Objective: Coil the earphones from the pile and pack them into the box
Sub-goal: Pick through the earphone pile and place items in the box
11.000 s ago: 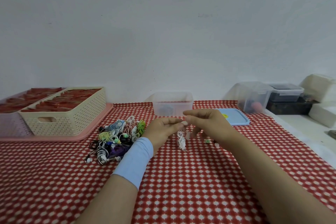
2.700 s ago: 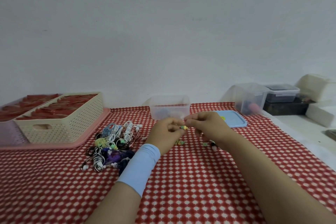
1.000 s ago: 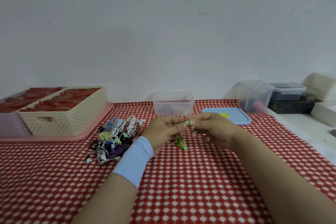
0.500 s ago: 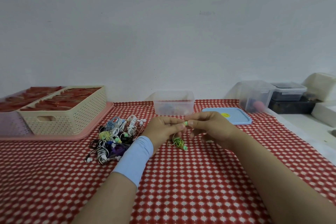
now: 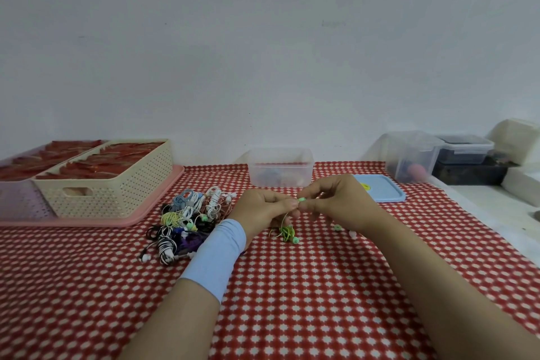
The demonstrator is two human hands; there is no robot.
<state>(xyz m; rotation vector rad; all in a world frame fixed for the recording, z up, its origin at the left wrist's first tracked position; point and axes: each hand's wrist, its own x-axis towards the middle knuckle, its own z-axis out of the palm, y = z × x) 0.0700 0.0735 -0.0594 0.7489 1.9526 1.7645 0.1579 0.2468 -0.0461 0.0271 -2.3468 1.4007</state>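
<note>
**Item: green earphones** (image 5: 287,231). Held directly in front of the box (image 5: 280,181), on the person's side of it. One bud is nipped between the two hands, and the cord hangs in a loose snarl to the checked cloth (image 5: 292,301).

**Left hand** (image 5: 263,213): fingers curled, pinching the bud end; pale blue wristband (image 5: 216,251) behind it.

**Right hand** (image 5: 336,204): thumb and forefinger pinching the same bud from the other side.

**Step, as judged:** starting the coil. It should go best with one hand anchoring the bud and the other drawing the cord straight before winding. Loops should be even and lightly tensioned, and the tail tucked in so the coil does not spring open.

**Box:** clear, lidless, contents blurred.

**Pile** (image 5: 190,219): left of the box and nearer the person.

**Blue lid** (image 5: 380,194): flat, just right of the box.

**Cream basket** (image 5: 117,187): well left of the box.
</note>
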